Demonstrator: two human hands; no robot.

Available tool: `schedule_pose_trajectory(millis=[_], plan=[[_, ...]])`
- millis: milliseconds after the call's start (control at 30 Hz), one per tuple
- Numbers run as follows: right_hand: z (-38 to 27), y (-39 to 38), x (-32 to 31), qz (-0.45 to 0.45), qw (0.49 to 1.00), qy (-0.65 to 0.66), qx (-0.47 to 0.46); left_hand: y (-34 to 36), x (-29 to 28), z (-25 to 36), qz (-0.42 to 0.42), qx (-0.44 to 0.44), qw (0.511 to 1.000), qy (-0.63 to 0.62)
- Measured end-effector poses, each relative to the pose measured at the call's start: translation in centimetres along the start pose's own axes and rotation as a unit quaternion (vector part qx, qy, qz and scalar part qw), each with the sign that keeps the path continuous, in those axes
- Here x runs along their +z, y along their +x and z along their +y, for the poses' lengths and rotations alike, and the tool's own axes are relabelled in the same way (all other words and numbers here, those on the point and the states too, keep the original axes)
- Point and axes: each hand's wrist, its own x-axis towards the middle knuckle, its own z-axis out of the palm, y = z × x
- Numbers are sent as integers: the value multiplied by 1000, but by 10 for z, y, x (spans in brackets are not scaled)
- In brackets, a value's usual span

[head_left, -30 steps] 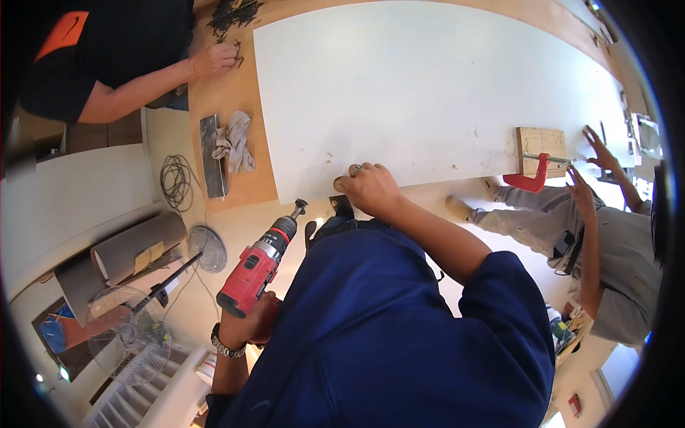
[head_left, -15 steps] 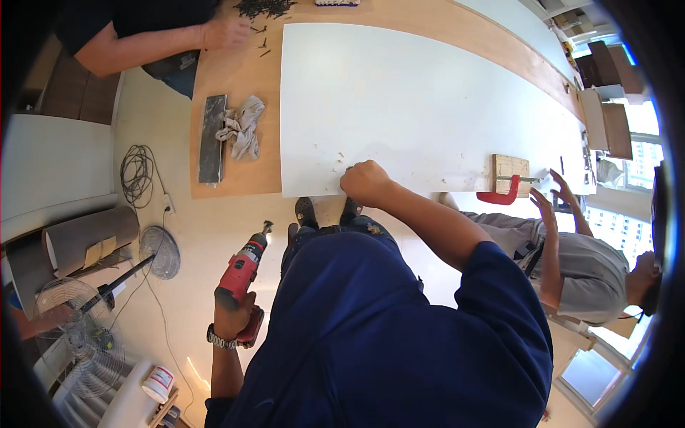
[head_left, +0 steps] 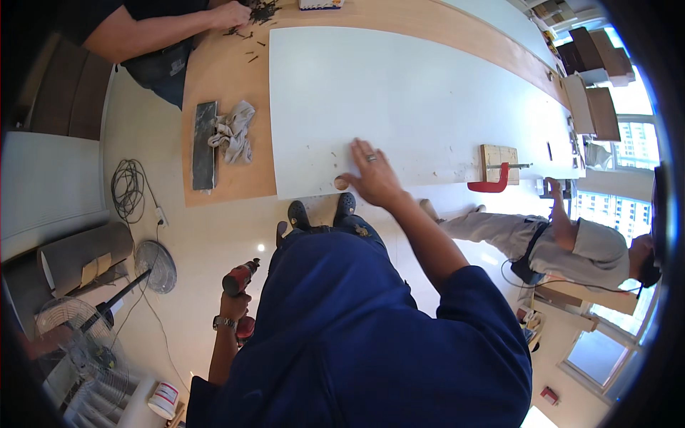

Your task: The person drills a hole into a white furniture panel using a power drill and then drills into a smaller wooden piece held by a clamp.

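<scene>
My left hand (head_left: 232,308) grips a red and black cordless drill (head_left: 240,278), held low beside my body with its bit pointing up and away. My right hand (head_left: 372,175) lies with fingers stretched out on the white board (head_left: 428,100), its thumb beside a round hole (head_left: 341,182) at the near edge. The board rests on a wooden worktable (head_left: 196,78). At the board's right part, a red C-clamp (head_left: 492,182) is fastened with a wooden block (head_left: 496,157). Left of the board lie a dark flat strip (head_left: 203,143) and a crumpled rag (head_left: 235,132).
A co-worker's hand (head_left: 232,16) is among dark screws (head_left: 264,11) at top left. A person (head_left: 592,250) in grey is at the right. A standing fan (head_left: 82,342), coiled cable (head_left: 127,189), grey roll (head_left: 85,260) and white bucket (head_left: 164,399) stand or lie at left.
My right hand has gone from curled at the board's edge to spread over it. The drill in my left hand has dropped lower. The co-worker at right has lowered a reaching arm.
</scene>
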Motion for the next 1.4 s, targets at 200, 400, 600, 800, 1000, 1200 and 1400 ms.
schedule_pose_trajectory(millis=[200, 400, 600, 800, 1000, 1200, 1400], plan=[[-43, -41, 12, -147, 969, 53, -192, 15, -10, 6, -6, 81, 989, 123], [-18, -50, 4, 96, 977, 188, 29, -15, -34, 44, -22, 32, 998, 59], [-8, -20, 20, 12, 994, 112, 8, -89, -44, 122, -98, 238, 964, 71], [-14, -25, -15, -30, 962, 271, -11, -103, -23, 135, -40, 494, 839, 225], [7, -50, -31, -156, 726, 669, 1, -115, 23, 167, -101, 452, 866, 188], [32, -57, -44, -190, 597, 777, -58, -107, 35, 198, -137, 528, 797, 258], [44, -74, -54, -166, 667, 726, 20, -115, 40, 231, -373, 207, 904, 23]])
